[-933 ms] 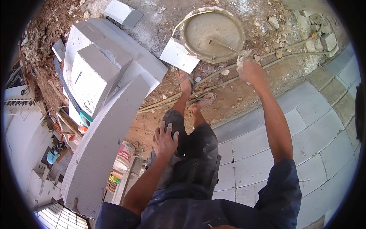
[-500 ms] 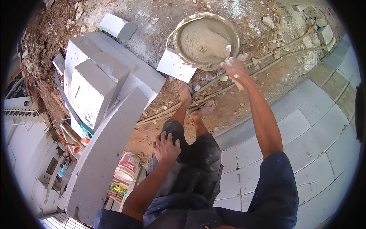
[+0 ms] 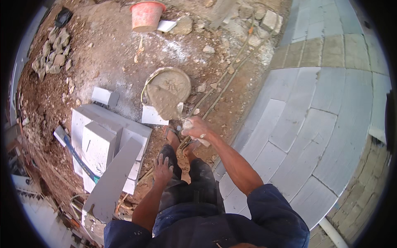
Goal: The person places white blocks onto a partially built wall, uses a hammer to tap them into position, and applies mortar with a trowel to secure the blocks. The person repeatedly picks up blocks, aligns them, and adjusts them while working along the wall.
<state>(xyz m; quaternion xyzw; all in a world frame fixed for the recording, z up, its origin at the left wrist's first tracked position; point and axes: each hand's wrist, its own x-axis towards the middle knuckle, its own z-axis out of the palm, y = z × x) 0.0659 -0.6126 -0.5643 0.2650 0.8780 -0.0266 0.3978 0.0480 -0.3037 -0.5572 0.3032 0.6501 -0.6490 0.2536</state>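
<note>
My right hand (image 3: 195,127) is wrapped round the handle of a trowel (image 3: 180,108), whose end pokes out below the fist. A thick heap of wet grey mortar (image 3: 164,101) covers most of its blade. The trowel is over the near edge of a round bucket (image 3: 189,79), which holds more mortar. My left hand (image 3: 163,170) rests on my left thigh, fingers spread and nothing in them. By the bucket's near side, a white flat piece (image 3: 154,115) lies on the ground, partly under the mortar-laden blade in this view.
White blocks (image 3: 97,144) are stacked at left, with a saw (image 3: 80,159) leaning there. A wall of pale blocks (image 3: 306,120) runs along the right. Hoses (image 3: 223,89) cross the ground. Farther off are a red bucket (image 3: 147,16) and rubble (image 3: 53,51).
My right hand has drawn the trowel up from the mortar and toward me, with a heap on its blade. My left hand stays on my thigh. The view has shifted, showing more ground and wall.
</note>
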